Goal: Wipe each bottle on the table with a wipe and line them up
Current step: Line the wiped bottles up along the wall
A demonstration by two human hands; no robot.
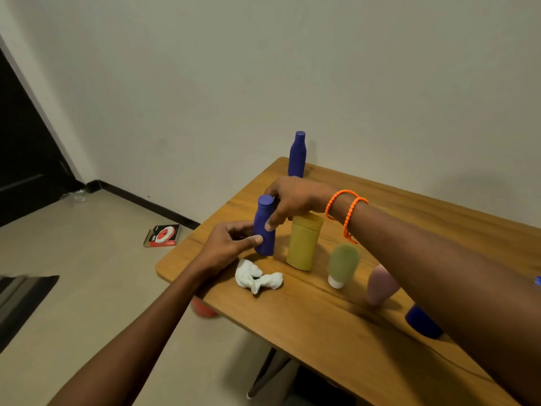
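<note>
Head view, wipe (257, 276) beside yellow bottle (303, 244)

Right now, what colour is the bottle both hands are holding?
Blue bottle, cap included; the head view shows it.

Walls: plain off-white wall (292, 68), black skirting board (146, 202).
Floor: pale beige floor (87, 259), red-and-black flat box (162, 235) lying on it.
Furniture: wooden table with rounded corners (336, 332).
Left edge: dark doorway (26, 159).

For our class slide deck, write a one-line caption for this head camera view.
Both hands, left and right, grip a blue bottle beside a crumpled white wipe on the wooden table.
</note>
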